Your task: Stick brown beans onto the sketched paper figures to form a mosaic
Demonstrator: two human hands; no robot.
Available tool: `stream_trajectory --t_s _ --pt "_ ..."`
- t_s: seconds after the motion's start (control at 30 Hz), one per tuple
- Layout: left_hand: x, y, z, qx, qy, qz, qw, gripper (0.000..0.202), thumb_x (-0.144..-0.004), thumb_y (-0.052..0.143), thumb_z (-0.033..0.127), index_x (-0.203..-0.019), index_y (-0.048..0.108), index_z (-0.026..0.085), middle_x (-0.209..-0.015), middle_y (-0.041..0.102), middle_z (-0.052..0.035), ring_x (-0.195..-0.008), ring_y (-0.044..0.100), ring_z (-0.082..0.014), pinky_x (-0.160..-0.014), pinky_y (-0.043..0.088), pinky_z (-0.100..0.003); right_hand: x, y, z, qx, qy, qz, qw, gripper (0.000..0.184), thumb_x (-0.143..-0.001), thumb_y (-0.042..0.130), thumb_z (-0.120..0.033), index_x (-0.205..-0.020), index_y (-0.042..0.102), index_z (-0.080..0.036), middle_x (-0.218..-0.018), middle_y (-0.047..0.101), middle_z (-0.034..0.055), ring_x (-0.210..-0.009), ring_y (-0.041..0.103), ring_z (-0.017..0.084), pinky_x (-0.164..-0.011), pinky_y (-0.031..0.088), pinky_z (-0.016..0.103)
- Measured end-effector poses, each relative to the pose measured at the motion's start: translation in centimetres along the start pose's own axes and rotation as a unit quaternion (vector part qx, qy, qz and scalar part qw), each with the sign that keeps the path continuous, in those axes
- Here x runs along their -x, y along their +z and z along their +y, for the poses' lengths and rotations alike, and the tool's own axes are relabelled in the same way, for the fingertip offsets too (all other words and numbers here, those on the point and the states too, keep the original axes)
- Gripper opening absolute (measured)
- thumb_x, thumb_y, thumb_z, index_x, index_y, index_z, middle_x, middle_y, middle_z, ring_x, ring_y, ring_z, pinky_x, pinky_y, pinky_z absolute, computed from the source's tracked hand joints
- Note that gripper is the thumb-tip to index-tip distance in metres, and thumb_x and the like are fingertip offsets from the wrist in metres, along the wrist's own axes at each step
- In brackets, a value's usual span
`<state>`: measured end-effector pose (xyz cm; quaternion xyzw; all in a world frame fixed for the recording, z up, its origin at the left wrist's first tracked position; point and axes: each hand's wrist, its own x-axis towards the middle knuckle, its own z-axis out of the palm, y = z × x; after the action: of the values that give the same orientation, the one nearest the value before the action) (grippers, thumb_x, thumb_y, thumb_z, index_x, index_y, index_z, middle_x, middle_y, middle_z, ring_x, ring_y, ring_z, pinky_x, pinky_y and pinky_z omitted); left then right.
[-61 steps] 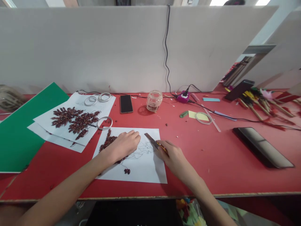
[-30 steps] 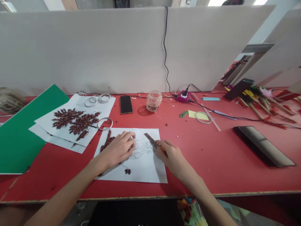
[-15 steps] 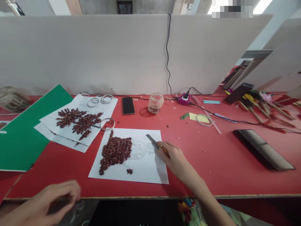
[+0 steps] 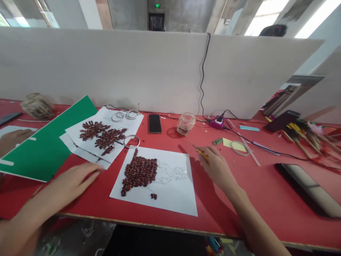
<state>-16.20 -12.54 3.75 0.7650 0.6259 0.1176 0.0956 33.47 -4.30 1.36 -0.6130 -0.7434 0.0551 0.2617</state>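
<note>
My right hand (image 4: 217, 169) is closed around a yellow-handled utility knife (image 4: 201, 153), held above the red table just right of the drawing sheet. The knife's blade shows only as a thin line pointing up and left. On the white drawing sheet (image 4: 176, 202) a patch of dark red beans (image 4: 140, 172) covers the left part of a pencil sketch; a few beans lie apart below it. My left hand (image 4: 76, 177) is open with fingers stretched out, low over the table between the green board (image 4: 61, 138) and the sheet. It holds nothing.
Another person's hand (image 4: 16, 138) rests at the far left. Behind the drawing are bean-covered sheets (image 4: 133, 122), rings of tape (image 4: 132, 141), a phone (image 4: 155, 123) and a glass jar (image 4: 185, 124). A purple power adapter (image 4: 217, 122) and a dark case (image 4: 306, 188) lie right.
My right hand has lifted the knife off the drawing and away to the right. My left hand has come up over the table and its fingers have straightened. The view has shifted left and tilted.
</note>
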Motion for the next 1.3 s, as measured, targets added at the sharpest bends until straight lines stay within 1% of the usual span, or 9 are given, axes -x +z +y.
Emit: stream_trajectory --t_s 0.13,0.23,0.33,0.4,0.53,0.63,0.87,1.1,1.3 --pt "-10.8 2.6 4.4 -0.018 0.083 0.029 0.996 0.036 -0.1 0.044 0.026 -0.119 0.074 0.02 -0.127 0.069 -0.011 -0.117 0.064 -0.027 -0.107 0.049 -0.041 -1.3 1.8 0.7 0.059 -0.023 -0.064 0.996 0.03 -0.103 0.041 -0.028 -0.12 0.066 -0.022 -0.119 0.067 0.0132 -0.102 0.068 0.026 -0.078 0.054 0.035" --pt "-14.1 4.3 6.0 -0.047 0.112 0.041 0.992 0.022 -0.095 0.055 0.018 -0.099 0.077 0.018 -0.118 0.071 -0.0118 -0.108 0.064 -0.0277 -0.099 0.051 -0.041 -1.5 2.2 0.5 0.091 -0.043 -0.06 0.993 0.03 -0.104 0.043 -0.026 -0.121 0.066 -0.02 -0.118 0.069 0.0144 -0.105 0.067 0.028 -0.088 0.053 0.041" --pt "-14.2 5.0 7.1 0.015 0.13 0.082 0.988 0.016 -0.093 0.06 0.018 -0.09 0.075 0.019 -0.112 0.073 -0.0099 -0.107 0.064 -0.0278 -0.097 0.05 -0.041 -1.7 1.7 -1.5 0.059 -0.06 -0.024 0.996 0.028 -0.103 0.047 -0.028 -0.12 0.068 -0.02 -0.122 0.07 0.0157 -0.111 0.065 0.033 -0.094 0.051 0.051" --pt "-13.9 4.9 8.6 0.126 0.138 0.077 0.979 0.013 -0.094 0.06 0.021 -0.093 0.073 0.02 -0.105 0.075 -0.0071 -0.101 0.067 -0.0249 -0.094 0.052 -0.038 -2.1 1.2 -3.9 -0.051 -0.098 -0.026 0.994 0.031 -0.104 0.048 -0.029 -0.128 0.066 -0.022 -0.125 0.069 0.0146 -0.109 0.067 0.028 -0.094 0.053 0.045" --pt "-13.7 4.9 13.0 0.373 0.121 -0.001 0.92 0.02 -0.101 0.056 0.035 -0.101 0.069 0.02 -0.091 0.076 -0.003 -0.084 0.071 -0.0187 -0.079 0.054 -0.028 -2.9 1.3 -9.2 -0.182 -0.142 -0.054 0.971 0.04 -0.103 0.053 -0.03 -0.142 0.058 -0.025 -0.121 0.071 0.0104 -0.099 0.071 0.022 -0.092 0.057 0.038" --pt "-13.5 5.8 15.1 0.454 0.105 -0.006 0.885 0.025 -0.101 0.058 0.041 -0.106 0.067 0.018 -0.086 0.076 -0.0033 -0.08 0.072 -0.0185 -0.074 0.055 -0.027 -3.1 2.4 -11.1 -0.2 -0.139 -0.019 0.97 0.039 -0.102 0.056 -0.027 -0.141 0.061 -0.025 -0.125 0.071 0.0105 -0.103 0.071 0.024 -0.093 0.057 0.038" --pt "-12.9 8.2 15.1 0.469 0.085 0.027 0.878 0.032 -0.099 0.06 0.041 -0.118 0.072 0.017 -0.091 0.078 -0.0049 -0.079 0.074 -0.0195 -0.069 0.057 -0.026 -2.7 5.2 -10.4 -0.244 -0.151 0.035 0.957 0.025 -0.101 0.057 -0.025 -0.12 0.073 -0.024 -0.11 0.075 0.009 -0.09 0.073 0.021 -0.084 0.06 0.034" --pt "-12.5 8.4 15.2 0.399 0.096 0.05 0.91 0.026 -0.1 0.059 0.035 -0.115 0.075 0.022 -0.099 0.08 -0.0045 -0.087 0.075 -0.0213 -0.077 0.056 -0.028 -2.0 6.0 -10.3 -0.266 -0.127 0.03 0.955 0.016 -0.098 0.057 -0.026 -0.099 0.073 -0.023 -0.091 0.073 0.006 -0.078 0.068 0.019 -0.075 0.057 0.032" --pt "-12.7 7.7 15.1 0.406 0.093 0.027 0.909 0.034 -0.102 0.054 0.045 -0.095 0.075 0.019 -0.08 0.075 -0.0011 -0.075 0.069 -0.0183 -0.07 0.052 -0.025 -2.8 5.8 -9.9 -0.409 0.001 -0.023 0.912 0.021 -0.094 0.065 -0.041 -0.091 0.068 -0.02 -0.088 0.072 0.0049 -0.078 0.066 0.018 -0.07 0.056 0.03"
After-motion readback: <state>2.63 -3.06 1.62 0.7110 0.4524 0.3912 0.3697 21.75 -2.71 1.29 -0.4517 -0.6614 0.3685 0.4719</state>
